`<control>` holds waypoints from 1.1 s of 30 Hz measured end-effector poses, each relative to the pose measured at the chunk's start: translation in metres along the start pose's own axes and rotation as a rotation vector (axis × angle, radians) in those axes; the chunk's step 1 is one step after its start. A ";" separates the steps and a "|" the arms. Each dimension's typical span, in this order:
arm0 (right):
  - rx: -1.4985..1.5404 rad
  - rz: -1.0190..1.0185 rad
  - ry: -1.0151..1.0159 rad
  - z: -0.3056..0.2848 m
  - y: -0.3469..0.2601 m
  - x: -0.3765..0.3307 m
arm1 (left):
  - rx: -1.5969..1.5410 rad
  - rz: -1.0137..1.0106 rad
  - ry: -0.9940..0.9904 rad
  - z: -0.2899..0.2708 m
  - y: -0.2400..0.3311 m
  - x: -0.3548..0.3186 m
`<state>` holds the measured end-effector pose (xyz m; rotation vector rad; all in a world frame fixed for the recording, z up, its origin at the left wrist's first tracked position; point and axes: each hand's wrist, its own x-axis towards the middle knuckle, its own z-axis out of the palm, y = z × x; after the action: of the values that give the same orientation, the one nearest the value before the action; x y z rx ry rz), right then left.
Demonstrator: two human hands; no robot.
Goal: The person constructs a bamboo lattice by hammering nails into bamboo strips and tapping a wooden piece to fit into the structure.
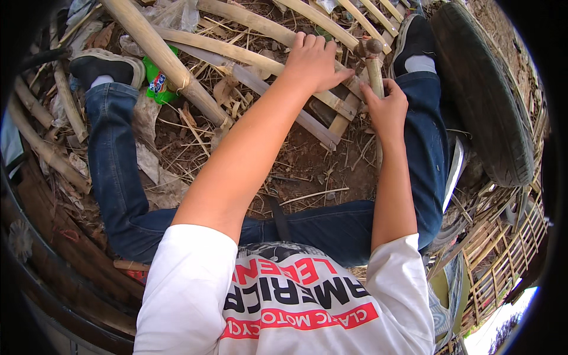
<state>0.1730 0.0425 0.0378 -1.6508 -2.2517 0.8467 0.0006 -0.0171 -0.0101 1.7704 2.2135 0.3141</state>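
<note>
My left hand [310, 64] reaches forward with its fingers curled over a split bamboo slat [260, 22] and its thumb pointing right. To its right, my right hand [386, 108] is closed round the pale wooden handle of a hammer [374, 65]. The hammer stands about upright, its brownish, rounded metal head at the far end, near more slats. Beneath my left wrist another bamboo slat [225, 47] runs across towards the hammer. A greyish flat slat [290, 106] lies nearer to me, its end on the dirt.
A thick bamboo pole [160, 53] lies at the left beside a crumpled green wrapper [158, 77]. A black tyre [482, 94] leans by my right leg, with a blade [454, 171] near it. Straw and dry leaves litter the ground. Woven bamboo [509, 254] lies lower right.
</note>
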 end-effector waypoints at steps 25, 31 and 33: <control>0.009 0.012 -0.234 -0.093 -0.014 -0.045 | 0.020 -0.118 0.213 0.023 0.086 -0.050; -0.076 -0.026 -0.249 -0.092 -0.023 -0.042 | -0.008 -0.167 0.258 0.024 0.088 -0.047; -0.106 -0.058 -0.251 -0.094 -0.022 -0.041 | 0.002 -0.168 0.255 0.024 0.090 -0.045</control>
<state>0.2163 0.0301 0.1321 -1.5913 -2.5398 0.9854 0.1004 -0.0414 0.0027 1.6077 2.5193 0.5254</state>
